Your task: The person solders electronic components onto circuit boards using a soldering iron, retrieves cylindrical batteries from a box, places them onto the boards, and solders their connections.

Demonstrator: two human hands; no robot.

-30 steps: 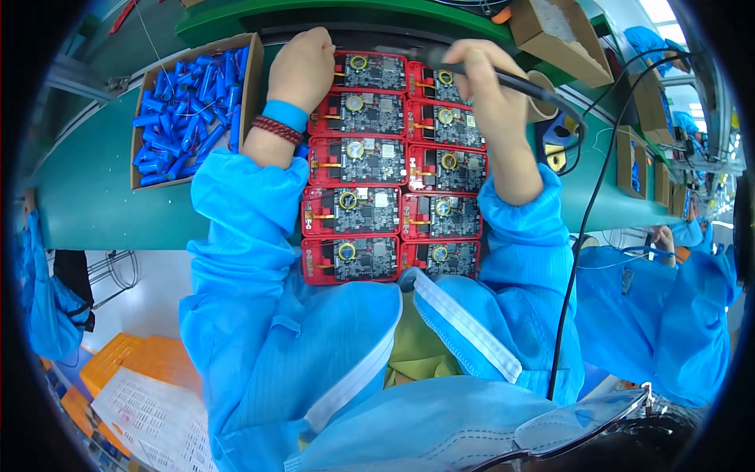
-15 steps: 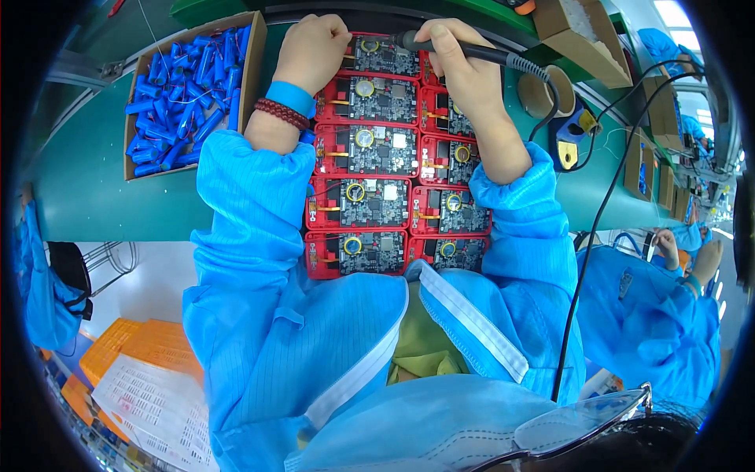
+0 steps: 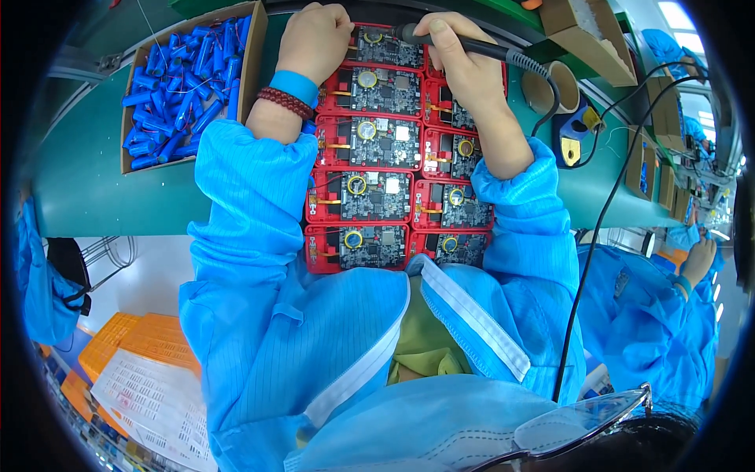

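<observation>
My right hand (image 3: 469,75) grips a soldering iron (image 3: 484,49) by its black handle, which points left over the far end of two columns of red cases. Its tip is hidden among the farthest boards. At the far left corner of those cases, my left hand (image 3: 313,41) is closed with fingers curled down; whatever they pinch is out of sight. Each red case (image 3: 318,197) holds a dark circuit board (image 3: 385,94) with a round, yellow-rimmed coin cell (image 3: 366,130). My right hand and forearm cover part of the right column.
A cardboard box (image 3: 250,75) of blue cylindrical cells (image 3: 185,106) stands left on the green bench (image 3: 102,193). To the right are a tape roll (image 3: 550,88), an iron stand with yellow sponge (image 3: 572,149), and the iron's black cord (image 3: 602,212). A co-worker in blue (image 3: 645,322) sits at right.
The cases and bench appear slightly higher in the picture. Both my hands keep nearly the same pose, the iron still in the right one. The co-worker's hands at right have shifted.
</observation>
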